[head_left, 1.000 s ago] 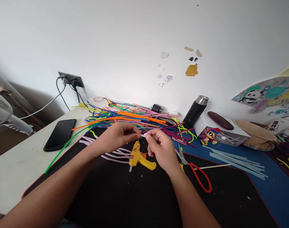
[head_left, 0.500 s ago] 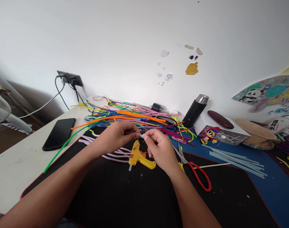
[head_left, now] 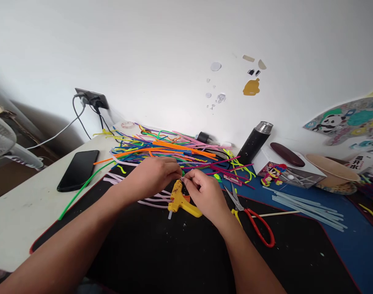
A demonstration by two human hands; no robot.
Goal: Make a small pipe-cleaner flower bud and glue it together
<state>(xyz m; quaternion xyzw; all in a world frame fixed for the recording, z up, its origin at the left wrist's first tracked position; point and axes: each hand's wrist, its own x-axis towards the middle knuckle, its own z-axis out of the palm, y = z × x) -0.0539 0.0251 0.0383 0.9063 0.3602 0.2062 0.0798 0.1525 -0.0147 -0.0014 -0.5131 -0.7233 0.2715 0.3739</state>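
From where I stand, the left hand (head_left: 157, 175) and right hand (head_left: 206, 194) meet with fingertips closed, pinching a tiny pale lilac piece (head_left: 183, 179), seemingly to steady it from both sides; it sits between them, mostly hidden. The glue gun (head_left: 178, 200) lies just below at six o'clock, the scissors (head_left: 240, 207) towards four, probably for easy reach.

- Craft table (head_left: 24, 222) against a white wall (head_left: 128, 49), probably in a home.
- Colourful pipe cleaners (head_left: 168, 145), a yellow glue gun (head_left: 178, 200), glue sticks (head_left: 309, 210) and red-handled scissors (head_left: 261, 230) show handicraft work.
- A fan (head_left: 1, 136), phone (head_left: 78, 170), black flask (head_left: 254, 143) and cartoon panda picture (head_left: 332, 121) look domestic.
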